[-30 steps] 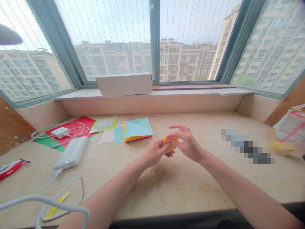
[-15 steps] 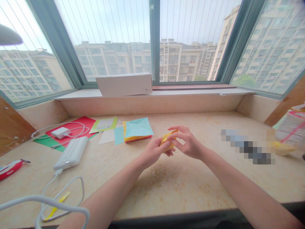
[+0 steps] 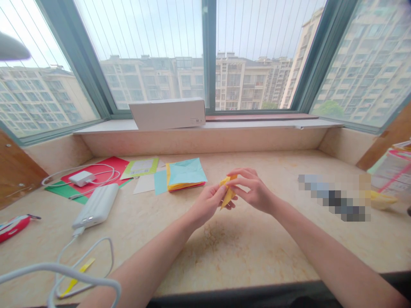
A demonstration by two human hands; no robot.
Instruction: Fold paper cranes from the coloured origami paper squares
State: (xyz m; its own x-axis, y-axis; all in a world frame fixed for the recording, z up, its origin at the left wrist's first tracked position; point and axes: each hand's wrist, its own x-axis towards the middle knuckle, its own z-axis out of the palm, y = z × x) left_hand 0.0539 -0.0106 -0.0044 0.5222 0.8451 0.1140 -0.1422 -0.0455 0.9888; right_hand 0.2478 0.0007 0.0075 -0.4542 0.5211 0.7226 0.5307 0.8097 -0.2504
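A small folded piece of yellow-orange paper (image 3: pixel 228 193) is held above the marble counter (image 3: pixel 244 252), pinched between both hands. My left hand (image 3: pixel 207 204) grips it from the left with curled fingers. My right hand (image 3: pixel 253 191) pinches its upper part with thumb and fingertips. The paper's narrow tip points down between the hands. A stack of coloured paper sheets (image 3: pixel 184 174), light blue on top with yellow and red under it, lies just left of the hands.
A white power bank (image 3: pixel 96 205) with white cables (image 3: pixel 80 265), a white charger (image 3: pixel 81 177) on red and green sheets (image 3: pixel 109 166), and a red pouch (image 3: pixel 13 226) lie at the left. A white box (image 3: pixel 168 113) rests on the window sill. Packaging (image 3: pixel 393 169) stands at the right edge.
The folded paper has been turned between the fingers, from a flat wedge to a narrow shape with its tip pointing down. Both hands stayed in the same place.
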